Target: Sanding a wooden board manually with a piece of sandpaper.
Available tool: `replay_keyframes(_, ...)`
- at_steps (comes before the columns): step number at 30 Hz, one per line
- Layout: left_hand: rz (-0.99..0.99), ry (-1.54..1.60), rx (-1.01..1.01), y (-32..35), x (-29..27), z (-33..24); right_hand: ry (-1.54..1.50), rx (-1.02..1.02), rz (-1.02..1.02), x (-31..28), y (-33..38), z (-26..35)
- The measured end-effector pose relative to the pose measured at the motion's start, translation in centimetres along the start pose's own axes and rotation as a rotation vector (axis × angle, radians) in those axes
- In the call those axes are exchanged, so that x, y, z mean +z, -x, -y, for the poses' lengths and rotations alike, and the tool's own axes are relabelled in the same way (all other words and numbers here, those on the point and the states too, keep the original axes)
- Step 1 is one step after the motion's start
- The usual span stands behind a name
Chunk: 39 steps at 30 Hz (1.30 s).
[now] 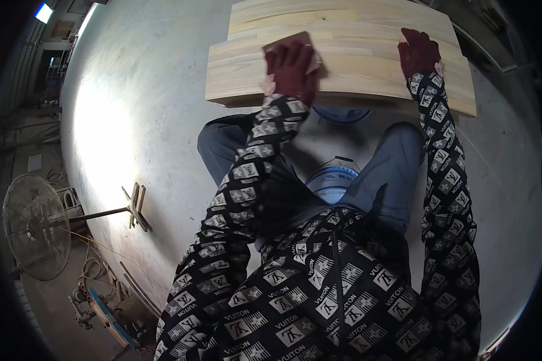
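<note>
Ahead of me are pale laminated wood panels (pixel 355 78), with a stepped outline at both sides. My left hand (pixel 292 72), in a dark red glove, presses a flat brown piece of sandpaper (pixel 298 40) against the panel's left part. Its fingers lie over the sandpaper and partly cover it; the hand is slightly blurred. My right hand (pixel 420 53), gloved the same way, rests on the panel's right part with its fingers apart and nothing visible in them.
Between my knees stands a blue bucket (pixel 331 183), and another blue round thing (pixel 342 114) shows under the panel's near edge. A stand fan (pixel 37 227) is at the left, above cables and tools (pixel 105 316). Dark metal framing (pixel 485 42) lies beyond the panels' right side.
</note>
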<state>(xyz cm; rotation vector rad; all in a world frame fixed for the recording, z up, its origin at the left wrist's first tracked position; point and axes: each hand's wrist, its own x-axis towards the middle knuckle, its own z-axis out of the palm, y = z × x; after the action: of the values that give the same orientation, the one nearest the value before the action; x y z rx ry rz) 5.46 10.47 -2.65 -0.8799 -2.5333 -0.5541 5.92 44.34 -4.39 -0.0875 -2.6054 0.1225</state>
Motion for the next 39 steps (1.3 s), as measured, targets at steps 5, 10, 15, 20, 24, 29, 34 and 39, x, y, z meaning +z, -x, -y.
replay_keyframes(5,0.103,-0.374,-0.632,1.5,-3.3,13.2,0.010,0.008,0.004,-0.6,0.0,0.5)
replay_keyframes(10,0.120,-0.503,-0.631,-5.1,4.1,7.1,-0.011,-0.009,-0.025,-1.0,-0.1,0.7)
replay_keyframes(15,-0.053,-0.139,0.022,-6.8,8.7,-9.7,0.025,0.027,0.066,-1.0,-0.1,0.5)
replay_keyframes(20,-0.067,0.127,0.129,-2.8,4.4,-5.8,0.041,-0.041,0.002,-0.3,-0.2,0.3)
replay_keyframes(24,-0.016,-0.198,-0.276,0.9,-1.5,7.5,0.033,-0.053,-0.028,-0.1,0.1,0.4)
replay_keyframes(29,0.170,-0.534,-0.708,0.5,-1.9,13.0,0.079,-0.068,-0.025,-0.1,0.0,0.4)
replay_keyframes(34,-0.026,-0.323,-0.277,-6.4,5.8,-1.5,0.107,-0.061,-0.001,-0.2,-0.2,0.3)
replay_keyframes(39,-0.060,0.121,0.117,-5.3,7.5,-11.0,0.125,-0.094,0.042,-0.3,-0.3,0.1)
